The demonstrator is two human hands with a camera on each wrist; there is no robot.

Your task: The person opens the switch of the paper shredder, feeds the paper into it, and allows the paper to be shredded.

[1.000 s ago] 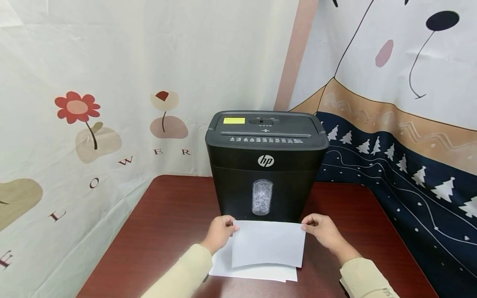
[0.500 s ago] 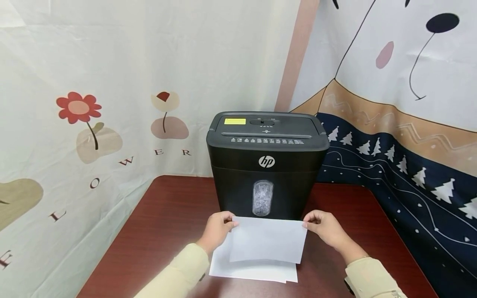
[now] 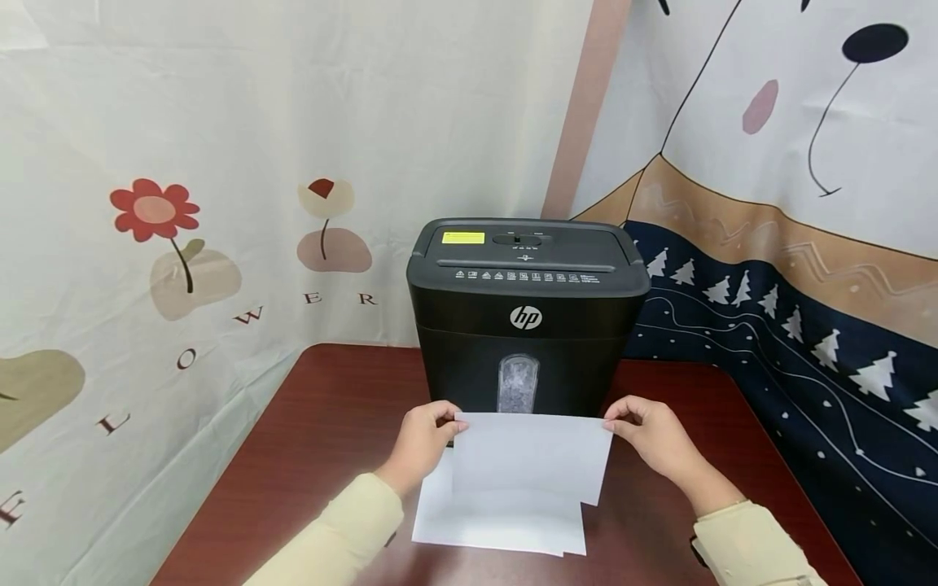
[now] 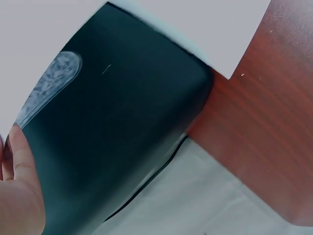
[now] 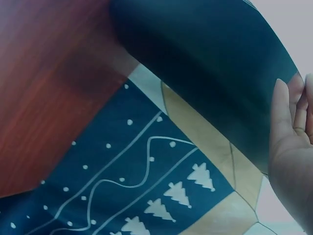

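Note:
A white sheet of paper (image 3: 531, 456) is held up between both hands in front of a black HP paper shredder (image 3: 469, 358). My left hand (image 3: 421, 446) pinches its top left corner between thumb and fingers; in the left wrist view the left hand (image 4: 22, 181) shows at the lower left edge. At the top right corner my right hand (image 3: 655, 439) pinches the same sheet, and the right wrist view has the right hand (image 5: 293, 137) at its right edge. More white paper (image 3: 498, 525) lies on the table below, partly covered by the held sheet.
The shredder stands at the back of a dark red wooden table (image 3: 315, 456). Its front window (image 3: 517, 382) shows shredded bits inside. A printed white curtain (image 3: 220, 122) hangs behind, with a navy tree-patterned cloth (image 3: 733, 325) at the right.
Both hands have raised the sheet and moved it forward toward the shredder, spreading slightly apart. More of the paper lying on the table now shows below it.

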